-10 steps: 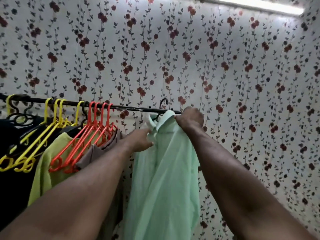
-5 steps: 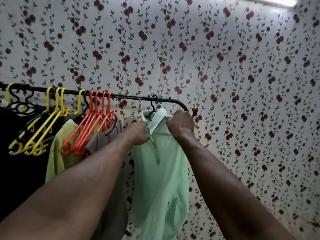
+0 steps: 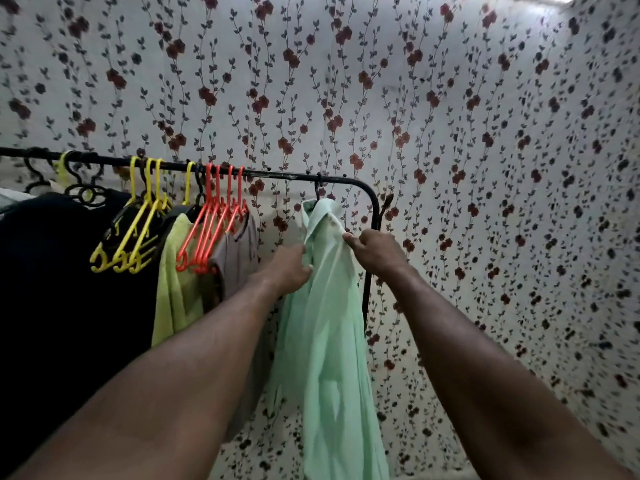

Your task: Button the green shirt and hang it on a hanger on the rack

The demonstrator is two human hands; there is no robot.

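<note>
Hanging between left grip (image 3: 289, 270), right grip (image 3: 377, 252): green shirt (image 3: 329, 341).

The pale green cloth shirt (image 3: 329, 323) looks thin and matt; the black metal rack rail (image 3: 277, 174) is dull; orange plastic hangers (image 3: 214, 230) shine slightly.

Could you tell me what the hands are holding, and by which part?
The left hand and right hand grip the green shirt just below its collar.

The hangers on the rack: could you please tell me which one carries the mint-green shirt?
The black hanger, alone by the bend in the rail; the yellow hangers and orange hangers bunch further left.
</note>
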